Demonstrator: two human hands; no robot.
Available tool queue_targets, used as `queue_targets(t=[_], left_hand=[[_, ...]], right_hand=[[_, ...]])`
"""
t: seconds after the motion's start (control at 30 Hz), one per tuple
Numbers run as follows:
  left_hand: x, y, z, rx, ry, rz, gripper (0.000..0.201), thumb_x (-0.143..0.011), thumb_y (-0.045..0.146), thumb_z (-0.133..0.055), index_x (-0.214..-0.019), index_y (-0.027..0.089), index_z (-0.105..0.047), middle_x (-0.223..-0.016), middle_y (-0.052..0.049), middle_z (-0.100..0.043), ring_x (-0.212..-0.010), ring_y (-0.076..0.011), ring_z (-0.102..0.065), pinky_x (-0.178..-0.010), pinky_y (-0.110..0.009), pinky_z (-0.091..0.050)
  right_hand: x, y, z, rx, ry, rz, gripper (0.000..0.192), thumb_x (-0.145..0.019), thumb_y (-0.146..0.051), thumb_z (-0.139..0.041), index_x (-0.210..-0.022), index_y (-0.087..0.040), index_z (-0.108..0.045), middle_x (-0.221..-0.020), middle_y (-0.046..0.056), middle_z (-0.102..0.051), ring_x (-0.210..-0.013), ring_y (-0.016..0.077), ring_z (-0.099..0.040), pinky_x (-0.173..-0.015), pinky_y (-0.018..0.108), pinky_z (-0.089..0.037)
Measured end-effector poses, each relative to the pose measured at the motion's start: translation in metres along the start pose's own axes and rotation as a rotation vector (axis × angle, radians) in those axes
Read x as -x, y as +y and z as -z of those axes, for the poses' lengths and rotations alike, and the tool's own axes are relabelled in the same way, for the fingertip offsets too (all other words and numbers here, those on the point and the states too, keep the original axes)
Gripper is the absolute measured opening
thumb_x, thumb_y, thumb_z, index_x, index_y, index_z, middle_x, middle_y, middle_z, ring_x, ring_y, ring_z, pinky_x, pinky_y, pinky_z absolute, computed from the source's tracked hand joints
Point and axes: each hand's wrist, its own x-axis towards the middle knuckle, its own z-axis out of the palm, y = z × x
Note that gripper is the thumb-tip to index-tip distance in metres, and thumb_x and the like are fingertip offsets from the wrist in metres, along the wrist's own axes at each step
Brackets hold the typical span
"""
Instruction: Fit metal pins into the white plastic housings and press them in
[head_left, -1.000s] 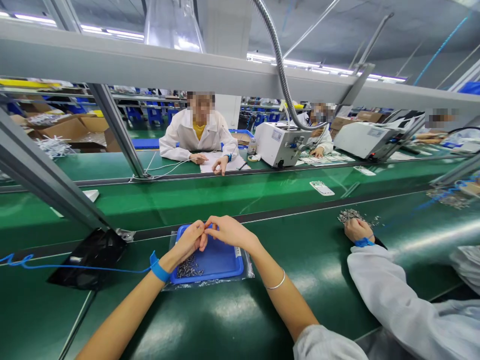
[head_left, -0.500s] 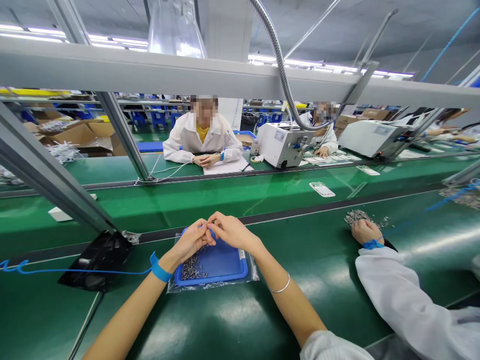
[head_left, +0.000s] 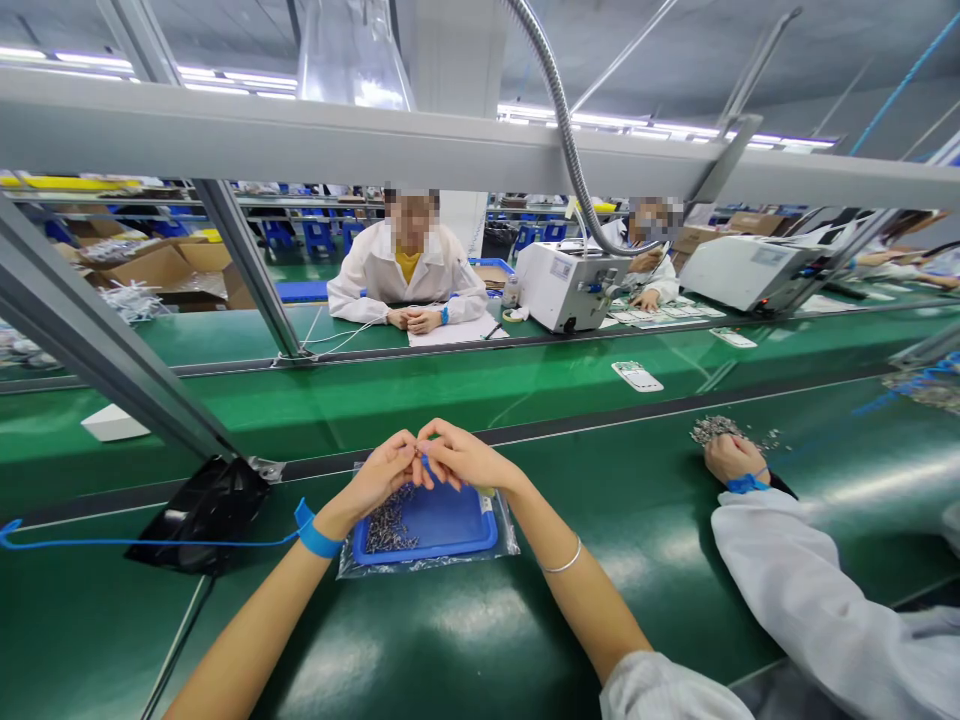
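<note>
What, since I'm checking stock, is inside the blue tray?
Small metal pieces lie in the tray, at left. The left hand and right hand cover part of its far side; anything beneath is hidden.

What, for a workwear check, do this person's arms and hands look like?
The left hand is gloveless, with a flat blue wristband trailing a thin blue cord. The right hand is also gloveless; that arm wears a thin silver-coloured bangle and, higher up, a white fabric sleeve.
</note>
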Motion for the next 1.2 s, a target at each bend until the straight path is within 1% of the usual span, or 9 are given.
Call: queue_targets(t=[0.2, 0.33, 0.57, 0.7, 0.83, 0.9, 1.0, 1.1, 1.2], left_hand=[[0.001, 0.005, -0.004, -0.067, 0.007, 0.011, 0.046, -0.085, 0.056, -0.074, -0.087, 0.019, -0.048, -0.065, 0.002, -0.064, -0.072, -0.0163, -0.070, -0.071, -0.025, -0.053], [0.002, 0.008, -0.001, -0.130, -0.017, 0.042, 0.043, -0.089, 0.058, -0.068, -0.088, 0.019, -0.049, -0.068, 0.001, -0.065, -0.074, -0.0166, -0.071, -0.077, -0.027, -0.054], [0.003, 0.007, 0.008, -0.299, -0.121, 0.097, 0.040, -0.096, 0.059, -0.055, -0.092, 0.020, -0.049, -0.070, 0.000, -0.065, -0.078, -0.0192, -0.071, -0.082, -0.033, -0.054], [0.004, 0.006, 0.005, -0.451, -0.173, 0.133, 0.037, -0.097, 0.057, -0.052, -0.092, 0.020, -0.051, -0.075, -0.002, -0.067, -0.072, -0.0176, -0.069, -0.074, -0.029, -0.053], [0.010, 0.011, -0.003, -0.653, -0.222, 0.212, 0.029, -0.091, 0.045, -0.066, -0.099, 0.018, -0.066, -0.076, -0.003, -0.069, -0.064, -0.0146, -0.062, -0.063, -0.022, -0.048], [0.013, 0.014, -0.007, -0.715, -0.248, 0.254, 0.030, -0.089, 0.041, -0.069, -0.108, 0.018, -0.070, -0.075, -0.002, -0.070, -0.065, -0.0154, -0.062, -0.061, -0.021, -0.046], [0.012, 0.014, -0.008, -0.755, -0.261, 0.285, 0.032, -0.088, 0.038, -0.071, -0.112, 0.017, -0.073, -0.080, -0.003, -0.072, -0.069, -0.0165, -0.064, -0.064, -0.020, -0.045], [0.007, 0.011, -0.006, -0.785, -0.215, 0.266, 0.024, -0.086, 0.035, -0.072, -0.099, 0.015, -0.077, -0.087, -0.004, -0.073, -0.072, -0.0152, -0.061, -0.067, -0.019, -0.041], [0.004, 0.010, -0.013, -0.806, -0.188, 0.249, 0.020, -0.087, 0.032, -0.071, -0.090, 0.013, -0.077, -0.083, -0.004, -0.072, -0.071, -0.0143, -0.058, -0.066, -0.020, -0.038]], right_hand=[[0.001, -0.006, -0.005, 0.191, 0.080, 0.016, 0.035, -0.094, -0.055, -0.055, -0.102, -0.022, -0.045, -0.071, -0.006, -0.064, -0.048, 0.0067, -0.051, -0.044, 0.018, -0.038], [0.002, -0.007, -0.002, 0.289, 0.100, -0.002, 0.036, -0.095, -0.056, -0.054, -0.104, -0.021, -0.049, -0.076, -0.005, -0.063, -0.048, 0.0059, -0.051, -0.049, 0.019, -0.039], [0.002, -0.008, 0.006, 0.466, 0.175, -0.005, 0.016, -0.101, -0.030, -0.045, -0.104, -0.020, -0.057, -0.081, -0.003, -0.063, -0.055, 0.0055, -0.049, -0.061, 0.020, -0.038], [0.002, -0.009, 0.008, 0.459, 0.220, 0.029, 0.013, -0.099, -0.026, -0.047, -0.098, -0.019, -0.059, -0.087, -0.001, -0.066, -0.059, 0.0054, -0.048, -0.063, 0.020, -0.038], [0.005, -0.011, 0.015, 0.331, 0.268, 0.062, 0.015, -0.098, -0.031, -0.048, -0.096, -0.019, -0.058, -0.091, -0.001, -0.067, -0.053, 0.0035, -0.047, -0.054, 0.019, -0.039], [0.009, -0.013, 0.020, 0.169, 0.363, 0.160, 0.019, -0.097, -0.039, -0.050, -0.097, -0.020, -0.055, -0.086, -0.003, -0.065, -0.045, 0.0021, -0.043, -0.045, 0.018, -0.035], [0.015, -0.015, 0.036, -0.081, 0.630, 0.432, 0.027, -0.096, -0.050, -0.052, -0.099, -0.023, -0.050, -0.074, -0.008, -0.058, -0.037, 0.0001, -0.034, -0.036, 0.017, -0.023], [0.022, -0.013, 0.056, -0.143, 0.894, 0.604, 0.031, -0.100, -0.056, -0.040, -0.103, -0.026, -0.048, -0.073, -0.009, -0.050, -0.037, -0.0024, -0.027, -0.039, 0.016, -0.019], [0.031, -0.012, 0.070, -0.091, 1.039, 0.643, 0.035, -0.101, -0.061, -0.033, -0.109, -0.031, -0.048, -0.075, -0.008, -0.046, -0.040, -0.0017, -0.024, -0.041, 0.017, -0.019]])
